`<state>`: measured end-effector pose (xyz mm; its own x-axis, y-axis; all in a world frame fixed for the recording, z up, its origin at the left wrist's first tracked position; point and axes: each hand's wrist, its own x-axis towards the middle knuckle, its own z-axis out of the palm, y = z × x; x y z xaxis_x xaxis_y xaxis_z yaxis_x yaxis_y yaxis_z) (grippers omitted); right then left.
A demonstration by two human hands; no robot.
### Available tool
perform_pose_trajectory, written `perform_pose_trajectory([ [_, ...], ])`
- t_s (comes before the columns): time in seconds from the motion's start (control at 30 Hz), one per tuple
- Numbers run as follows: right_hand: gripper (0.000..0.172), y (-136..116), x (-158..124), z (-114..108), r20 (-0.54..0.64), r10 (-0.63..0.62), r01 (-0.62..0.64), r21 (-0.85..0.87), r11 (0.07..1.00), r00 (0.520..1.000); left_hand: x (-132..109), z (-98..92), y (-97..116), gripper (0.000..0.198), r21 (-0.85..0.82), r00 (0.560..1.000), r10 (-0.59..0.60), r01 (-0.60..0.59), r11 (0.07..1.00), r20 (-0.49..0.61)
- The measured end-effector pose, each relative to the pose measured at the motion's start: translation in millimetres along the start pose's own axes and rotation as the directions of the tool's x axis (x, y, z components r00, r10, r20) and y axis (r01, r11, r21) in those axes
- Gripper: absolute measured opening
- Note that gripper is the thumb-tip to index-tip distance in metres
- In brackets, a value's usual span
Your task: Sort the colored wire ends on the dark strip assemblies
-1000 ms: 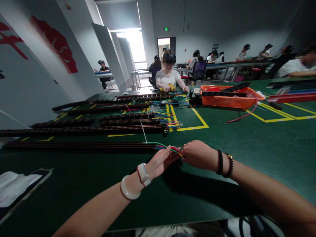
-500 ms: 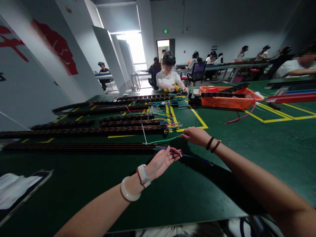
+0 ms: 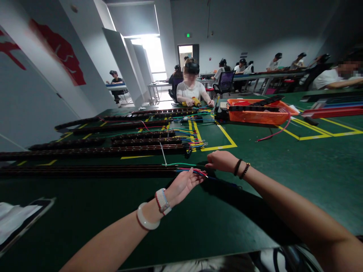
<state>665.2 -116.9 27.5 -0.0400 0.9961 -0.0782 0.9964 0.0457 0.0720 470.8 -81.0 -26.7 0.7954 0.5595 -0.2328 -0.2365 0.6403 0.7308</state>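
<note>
My left hand (image 3: 185,184), palm turned up, holds a bundle of red and blue wires (image 3: 198,172) under its thumb, its other fingers fairly straight beneath them. These wires come out of the end of the nearest long black cable chain (image 3: 113,171). Just beyond, my right hand (image 3: 221,161) is closed in a pinch on the end of a green wire (image 3: 184,164), which runs left above the chain. A white cable tie (image 3: 163,154) stands up by the far end of the green wire. A dark blue wire (image 3: 224,182) trails right on the table.
More black cable chains (image 3: 93,151) with coloured wire ends lie across the green table (image 3: 272,177). An orange basket (image 3: 258,117) stands back right, a pink wire (image 3: 273,135) hanging from it. Opposite, a person (image 3: 190,88) holds a yellow tool (image 3: 193,102). A tray with paper (image 3: 25,219) is at left.
My right hand has lowered slightly, bringing the green wire down closer to the red and blue wires and the chain. My left hand keeps its hold. The view has shifted a little.
</note>
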Motion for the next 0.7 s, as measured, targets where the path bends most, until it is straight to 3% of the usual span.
perform_pose_trajectory([
  [0.23,0.056,-31,-19,-21,-0.035,-0.08,0.08,-0.01,0.997,0.996,4,0.7,1,0.023,-0.014,0.999,-0.004,0.003,1.0,-0.041],
  [0.53,0.043,-45,-18,-8,0.046,-0.025,0.025,-0.015,1.0,0.999,1,6.0,1,0.021,-0.021,1.0,0.022,-0.022,1.0,-0.021],
  [0.7,0.042,-41,-15,-12,-0.036,0.039,-0.04,-0.028,0.999,0.999,0,3.9,0,0.024,-0.006,0.999,0.034,-0.034,0.999,0.008],
])
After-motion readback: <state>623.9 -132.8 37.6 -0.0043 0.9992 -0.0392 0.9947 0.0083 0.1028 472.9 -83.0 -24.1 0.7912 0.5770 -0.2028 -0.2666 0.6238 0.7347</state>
